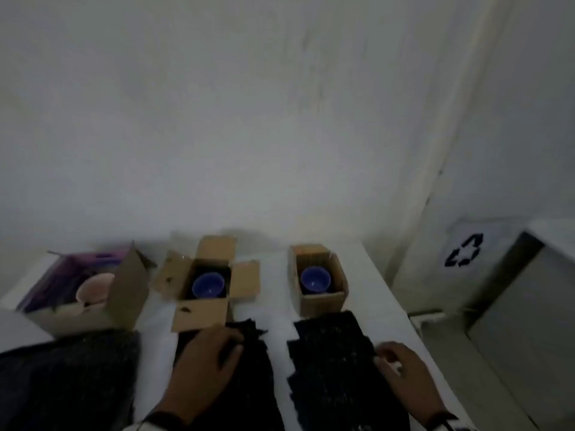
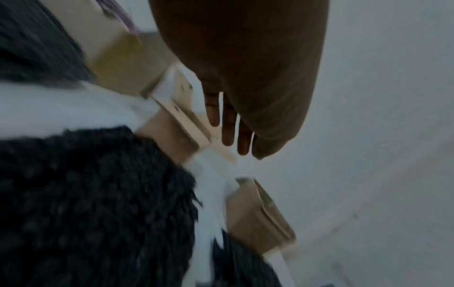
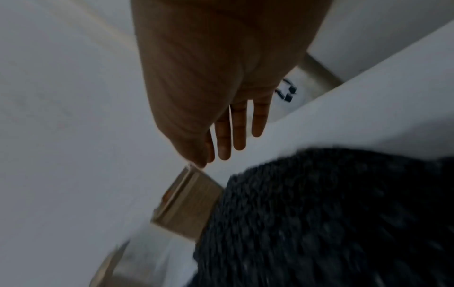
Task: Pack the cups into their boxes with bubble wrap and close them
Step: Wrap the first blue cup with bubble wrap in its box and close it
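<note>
On the white table (image 1: 273,309), we take the middle cardboard box (image 1: 205,309) as our landmark: its four flaps are spread outward and a blue cup (image 1: 208,285) sits upright inside. To its right, apart from it, stands a second cardboard box (image 1: 320,301) with its flaps upright and another blue cup (image 1: 315,280) inside. To its left sits a larger box (image 1: 124,293) holding a pink cup (image 1: 95,290) tilted against purple lining. Nearer to us than the middle box lies a dark sheet of bubble wrap (image 1: 249,368), touching the box's near flap; our left hand (image 1: 202,365) rests on it, fingers relaxed and slightly spread. A second sheet of bubble wrap (image 1: 336,368) lies in front of the right box, and our right hand (image 1: 401,371) is at its right edge, fingers loosely bent; we cannot tell whether they pinch the sheet. Both wrist views show extended fingers (image 2: 227,124) (image 3: 238,128) holding nothing. Far right of the landmark stands a bin with a recycling mark (image 1: 465,250).
</note>
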A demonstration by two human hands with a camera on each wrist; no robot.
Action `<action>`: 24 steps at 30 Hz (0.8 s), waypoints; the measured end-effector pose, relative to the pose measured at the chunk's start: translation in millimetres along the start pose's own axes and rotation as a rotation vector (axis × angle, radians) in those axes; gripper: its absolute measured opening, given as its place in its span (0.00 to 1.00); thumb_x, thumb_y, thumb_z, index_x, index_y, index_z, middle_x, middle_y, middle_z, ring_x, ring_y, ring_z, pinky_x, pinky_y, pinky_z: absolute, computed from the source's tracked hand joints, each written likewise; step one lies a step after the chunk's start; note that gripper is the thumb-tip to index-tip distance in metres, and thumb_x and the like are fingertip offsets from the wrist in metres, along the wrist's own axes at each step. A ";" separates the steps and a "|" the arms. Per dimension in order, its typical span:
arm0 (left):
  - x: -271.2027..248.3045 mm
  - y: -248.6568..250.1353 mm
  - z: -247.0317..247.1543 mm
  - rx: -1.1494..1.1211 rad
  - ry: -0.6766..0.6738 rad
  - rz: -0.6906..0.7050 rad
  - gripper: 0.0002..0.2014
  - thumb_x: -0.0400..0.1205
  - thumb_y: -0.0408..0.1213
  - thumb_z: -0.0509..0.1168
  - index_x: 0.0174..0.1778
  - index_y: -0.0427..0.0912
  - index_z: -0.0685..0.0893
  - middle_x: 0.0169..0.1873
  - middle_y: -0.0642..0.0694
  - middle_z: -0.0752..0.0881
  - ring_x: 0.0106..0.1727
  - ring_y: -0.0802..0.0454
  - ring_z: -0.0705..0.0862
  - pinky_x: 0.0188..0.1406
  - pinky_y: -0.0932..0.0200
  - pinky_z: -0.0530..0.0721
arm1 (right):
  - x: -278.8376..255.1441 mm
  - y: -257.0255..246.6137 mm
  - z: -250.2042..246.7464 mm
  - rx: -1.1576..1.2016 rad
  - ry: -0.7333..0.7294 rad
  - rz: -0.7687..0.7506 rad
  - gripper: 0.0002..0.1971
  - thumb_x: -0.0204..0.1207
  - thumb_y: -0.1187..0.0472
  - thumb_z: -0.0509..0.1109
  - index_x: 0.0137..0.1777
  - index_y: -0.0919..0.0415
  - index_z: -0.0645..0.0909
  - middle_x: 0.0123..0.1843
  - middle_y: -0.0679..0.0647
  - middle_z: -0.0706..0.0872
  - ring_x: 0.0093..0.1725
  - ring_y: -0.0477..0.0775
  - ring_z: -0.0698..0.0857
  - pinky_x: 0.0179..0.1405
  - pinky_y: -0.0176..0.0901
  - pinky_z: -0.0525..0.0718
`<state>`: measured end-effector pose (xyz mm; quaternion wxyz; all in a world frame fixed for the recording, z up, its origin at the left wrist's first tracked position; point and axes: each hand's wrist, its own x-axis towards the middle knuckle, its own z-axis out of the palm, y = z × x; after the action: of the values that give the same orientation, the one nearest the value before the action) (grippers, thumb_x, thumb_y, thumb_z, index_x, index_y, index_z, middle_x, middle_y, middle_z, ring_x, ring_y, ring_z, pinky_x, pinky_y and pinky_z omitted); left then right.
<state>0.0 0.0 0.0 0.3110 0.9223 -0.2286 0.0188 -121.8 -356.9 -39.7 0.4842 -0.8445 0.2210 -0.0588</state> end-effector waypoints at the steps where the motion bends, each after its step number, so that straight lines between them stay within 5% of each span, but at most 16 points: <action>1: 0.7 14.9 14.7 -0.020 -0.139 0.047 0.05 0.83 0.48 0.65 0.52 0.63 0.78 0.47 0.71 0.75 0.50 0.72 0.75 0.52 0.70 0.75 | 0.7 0.9 9.0 -0.113 -0.152 -0.012 0.13 0.75 0.39 0.71 0.57 0.34 0.78 0.57 0.37 0.80 0.63 0.50 0.80 0.63 0.50 0.79; 3: -2.4 34.9 47.7 0.025 -0.376 0.112 0.07 0.85 0.52 0.60 0.58 0.61 0.78 0.50 0.66 0.76 0.53 0.67 0.76 0.57 0.65 0.77 | 1.5 10.0 29.7 -0.395 -0.306 -0.027 0.33 0.64 0.26 0.71 0.67 0.36 0.69 0.63 0.39 0.72 0.63 0.50 0.73 0.59 0.45 0.75; 5: -9.0 48.2 81.7 0.053 -0.610 0.040 0.17 0.85 0.56 0.59 0.67 0.57 0.76 0.60 0.58 0.77 0.61 0.57 0.76 0.64 0.57 0.77 | -5.5 23.5 45.0 -0.573 -0.326 -0.062 0.42 0.55 0.22 0.69 0.68 0.37 0.66 0.62 0.41 0.68 0.61 0.52 0.70 0.53 0.46 0.74; 8: -20.6 50.8 119.1 0.096 -0.746 -0.007 0.28 0.82 0.62 0.58 0.76 0.55 0.69 0.72 0.52 0.71 0.72 0.48 0.69 0.70 0.50 0.74 | -7.8 39.3 54.1 -0.729 -0.215 -0.182 0.26 0.64 0.32 0.70 0.59 0.42 0.74 0.59 0.46 0.74 0.57 0.56 0.74 0.45 0.49 0.76; 13: -31.4 48.8 142.8 0.221 -0.594 -0.060 0.37 0.78 0.73 0.49 0.79 0.56 0.66 0.70 0.53 0.72 0.71 0.49 0.68 0.69 0.52 0.72 | 1.7 49.3 45.4 -0.513 -0.056 -0.297 0.05 0.77 0.51 0.74 0.48 0.49 0.83 0.49 0.48 0.84 0.48 0.55 0.80 0.41 0.49 0.76; 16: -31.6 49.4 151.0 0.334 -0.402 0.003 0.31 0.80 0.70 0.47 0.70 0.56 0.76 0.61 0.53 0.77 0.64 0.47 0.73 0.60 0.52 0.73 | 4.8 43.1 31.3 -0.296 0.078 -0.244 0.08 0.84 0.51 0.65 0.50 0.52 0.82 0.41 0.48 0.84 0.42 0.51 0.79 0.37 0.45 0.75; 19: -24.0 57.2 163.6 0.218 -0.146 0.173 0.19 0.84 0.58 0.54 0.63 0.54 0.79 0.56 0.53 0.77 0.56 0.47 0.78 0.52 0.53 0.78 | 5.8 32.6 19.6 -0.081 0.287 -0.117 0.08 0.86 0.53 0.57 0.54 0.54 0.76 0.35 0.49 0.80 0.32 0.54 0.79 0.27 0.47 0.72; 24: -7.7 80.4 184.0 0.251 -0.396 0.143 0.39 0.73 0.77 0.52 0.75 0.57 0.70 0.73 0.53 0.69 0.73 0.47 0.66 0.69 0.46 0.68 | 15.2 33.6 7.6 0.152 0.414 0.019 0.19 0.88 0.61 0.56 0.77 0.62 0.66 0.50 0.51 0.79 0.45 0.53 0.78 0.45 0.47 0.77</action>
<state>-61.5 -160.5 -104.2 0.1412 0.9209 -0.3457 -0.1121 -116.4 -372.0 -73.7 0.4914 -0.7734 0.3185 -0.2427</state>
